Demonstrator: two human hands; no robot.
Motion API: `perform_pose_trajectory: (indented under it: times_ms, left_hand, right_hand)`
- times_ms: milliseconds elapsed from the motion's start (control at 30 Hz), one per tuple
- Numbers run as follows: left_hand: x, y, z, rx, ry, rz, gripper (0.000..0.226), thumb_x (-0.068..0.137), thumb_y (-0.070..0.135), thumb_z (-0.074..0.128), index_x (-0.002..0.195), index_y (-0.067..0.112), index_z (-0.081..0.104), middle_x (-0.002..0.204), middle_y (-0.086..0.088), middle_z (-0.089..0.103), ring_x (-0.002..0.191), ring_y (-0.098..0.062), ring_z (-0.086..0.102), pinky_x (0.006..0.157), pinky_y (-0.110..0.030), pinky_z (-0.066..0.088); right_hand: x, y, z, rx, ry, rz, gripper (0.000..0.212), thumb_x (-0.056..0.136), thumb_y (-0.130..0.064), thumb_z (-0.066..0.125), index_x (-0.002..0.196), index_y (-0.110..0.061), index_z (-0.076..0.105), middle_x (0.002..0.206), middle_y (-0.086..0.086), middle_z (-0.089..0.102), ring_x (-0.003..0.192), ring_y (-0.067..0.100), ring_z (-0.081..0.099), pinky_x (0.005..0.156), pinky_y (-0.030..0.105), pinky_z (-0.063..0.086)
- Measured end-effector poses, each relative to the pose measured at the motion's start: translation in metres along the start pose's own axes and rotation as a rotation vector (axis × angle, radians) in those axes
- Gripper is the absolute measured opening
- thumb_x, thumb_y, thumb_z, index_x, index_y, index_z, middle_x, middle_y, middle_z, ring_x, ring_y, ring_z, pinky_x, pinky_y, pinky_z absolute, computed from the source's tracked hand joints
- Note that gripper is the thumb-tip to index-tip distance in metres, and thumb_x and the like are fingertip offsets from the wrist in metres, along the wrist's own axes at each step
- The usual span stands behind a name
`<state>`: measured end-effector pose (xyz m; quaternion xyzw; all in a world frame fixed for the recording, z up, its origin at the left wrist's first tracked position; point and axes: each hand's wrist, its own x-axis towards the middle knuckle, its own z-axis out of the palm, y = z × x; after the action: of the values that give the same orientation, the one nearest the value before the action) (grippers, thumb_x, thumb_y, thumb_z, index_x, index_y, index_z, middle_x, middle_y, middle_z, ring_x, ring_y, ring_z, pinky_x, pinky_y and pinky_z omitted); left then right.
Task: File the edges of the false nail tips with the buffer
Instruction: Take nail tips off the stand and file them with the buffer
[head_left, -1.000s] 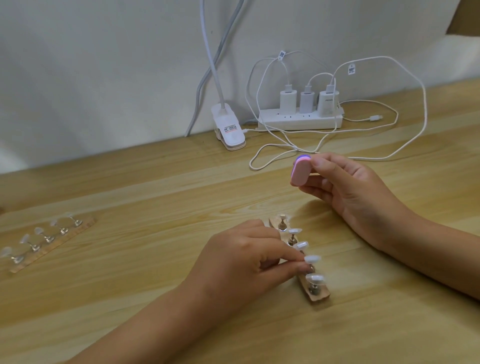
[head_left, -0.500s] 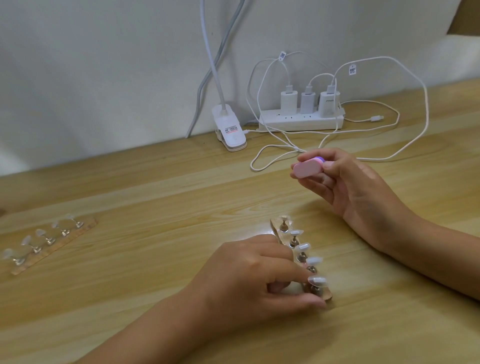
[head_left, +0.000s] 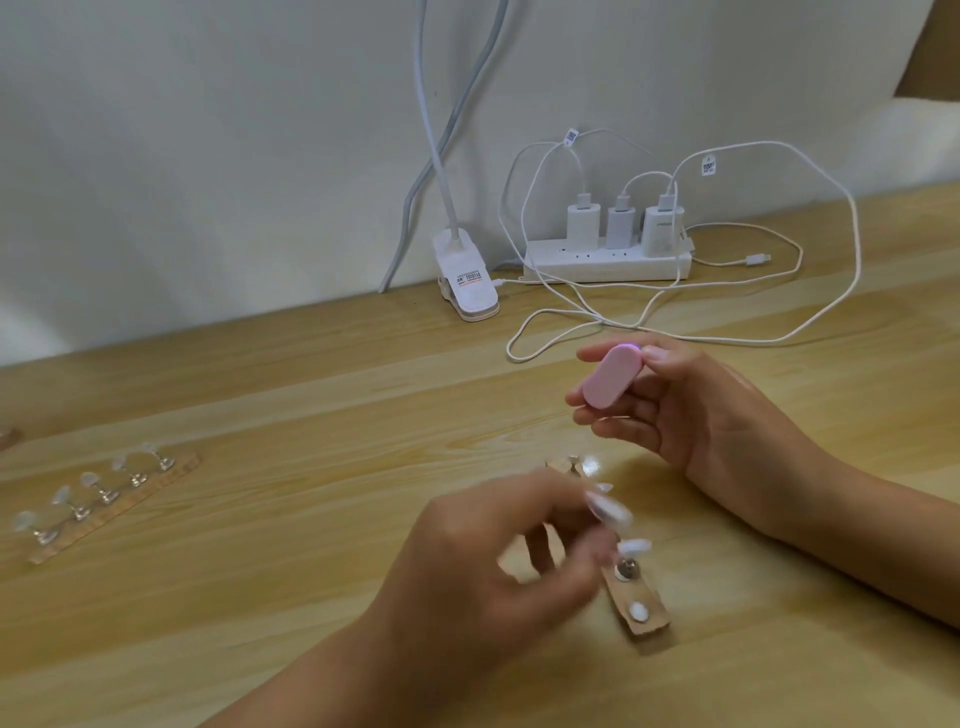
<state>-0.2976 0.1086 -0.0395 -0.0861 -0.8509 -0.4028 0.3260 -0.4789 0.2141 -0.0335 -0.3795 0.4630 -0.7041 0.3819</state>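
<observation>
My right hand (head_left: 701, 415) hovers above the desk, pinching a pink oval buffer (head_left: 610, 376) between thumb and fingers. My left hand (head_left: 493, 571), blurred by motion, is closed on a clear false nail tip (head_left: 608, 512) on its small stand, lifted just over the wooden holder strip (head_left: 644, 623). The strip's nearest spot shows a bare white disc (head_left: 637, 611). Behind it another nail tip (head_left: 634, 546) stands on its metal post. The farther tips on the strip are partly hidden by my left fingers.
A second wooden strip (head_left: 109, 499) with several clear nail tips lies at the left. At the back, a white power strip (head_left: 605, 265) with three chargers, loose white cables (head_left: 810, 322) on the desk, and a lamp clip (head_left: 467, 286) by the wall.
My left hand has pulled the nearest nail tip off the strip and raised it. My right hand has turned the buffer so its flat pink face shows.
</observation>
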Motion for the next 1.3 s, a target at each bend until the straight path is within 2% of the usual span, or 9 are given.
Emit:
perform_pose_trajectory:
  times_ms: [100,200,333,400,500,900,1067,1200,1300]
  left_hand:
    - [0.006,-0.006,-0.004,-0.269,0.023,-0.408,0.005,0.085,0.024,0.067,0.089,0.027,0.068,0.078,0.005,0.073,0.074,-0.008,0.069,0.066,-0.016,0.049]
    - [0.011,-0.016,-0.007,-0.378,0.039,-0.564,0.013,0.085,0.023,0.063,0.092,0.024,0.073,0.078,0.004,0.073,0.075,-0.006,0.067,0.068,-0.015,0.049]
    - [0.012,-0.018,-0.007,-0.429,0.038,-0.552,0.017,0.087,0.023,0.062,0.095,0.02,0.076,0.075,0.006,0.071,0.072,-0.005,0.064,0.068,-0.015,0.048]
    - [0.012,-0.017,-0.006,-0.444,0.046,-0.541,0.014,0.087,0.024,0.063,0.092,0.021,0.076,0.071,0.004,0.069,0.068,-0.006,0.063,0.065,-0.016,0.048]
    - [0.01,-0.017,-0.005,-0.434,0.053,-0.512,0.014,0.087,0.025,0.065,0.093,0.019,0.076,0.07,0.003,0.07,0.066,-0.008,0.064,0.062,-0.017,0.048]
    - [0.006,-0.014,-0.002,-0.332,0.098,-0.411,0.014,0.091,0.019,0.063,0.096,0.016,0.075,0.073,0.001,0.073,0.068,-0.009,0.069,0.063,-0.017,0.052]
    - [0.005,-0.014,-0.002,-0.255,0.12,-0.373,0.028,0.091,0.007,0.061,0.091,0.03,0.077,0.074,0.005,0.074,0.068,-0.005,0.068,0.065,-0.019,0.055]
    - [0.004,-0.014,-0.001,-0.222,0.105,-0.36,0.019,0.092,0.008,0.062,0.097,0.02,0.076,0.076,0.004,0.075,0.071,-0.008,0.072,0.066,-0.017,0.055]
    - [0.005,-0.012,0.0,-0.156,0.093,-0.306,0.023,0.091,0.006,0.06,0.093,0.022,0.075,0.077,0.01,0.074,0.07,-0.004,0.07,0.065,-0.016,0.054]
  right_hand:
    - [0.0,0.001,0.0,-0.049,-0.02,-0.002,0.036,0.092,-0.031,0.042,0.106,-0.023,0.075,0.099,0.016,0.073,0.092,0.021,0.07,0.075,0.024,0.056]
    - [-0.007,0.003,0.002,-0.254,0.011,-0.118,0.028,0.092,-0.031,0.051,0.109,-0.026,0.073,0.106,0.01,0.072,0.103,0.016,0.069,0.08,0.024,0.055]
    - [-0.021,0.004,0.01,-0.575,-0.012,-0.386,0.037,0.089,-0.025,0.062,0.126,-0.022,0.06,0.119,0.002,0.066,0.117,0.021,0.061,0.097,0.031,0.05]
    - [-0.022,0.005,0.012,-0.723,-0.044,-0.48,0.034,0.089,-0.015,0.064,0.122,-0.015,0.058,0.121,0.005,0.065,0.119,0.024,0.06,0.1,0.042,0.048]
    - [-0.024,0.004,0.015,-0.89,-0.104,-0.575,0.026,0.089,-0.02,0.06,0.115,-0.017,0.064,0.123,0.005,0.062,0.12,0.022,0.058,0.1,0.037,0.046]
    - [-0.024,0.002,0.016,-0.823,-0.059,-0.481,0.029,0.088,-0.03,0.06,0.116,-0.023,0.068,0.12,-0.007,0.066,0.119,0.015,0.059,0.101,0.033,0.045]
    - [-0.027,0.004,0.019,-0.948,-0.115,-0.572,0.029,0.088,-0.03,0.064,0.116,-0.023,0.067,0.122,-0.003,0.065,0.117,0.016,0.059,0.099,0.03,0.045]
    - [-0.022,0.001,0.015,-0.833,-0.016,-0.445,0.03,0.084,-0.035,0.072,0.113,-0.026,0.07,0.119,-0.012,0.067,0.12,0.012,0.058,0.103,0.032,0.044]
    - [-0.024,0.005,0.018,-0.915,-0.109,-0.532,0.029,0.086,-0.027,0.066,0.115,-0.024,0.069,0.123,-0.008,0.065,0.119,0.015,0.059,0.101,0.029,0.044]
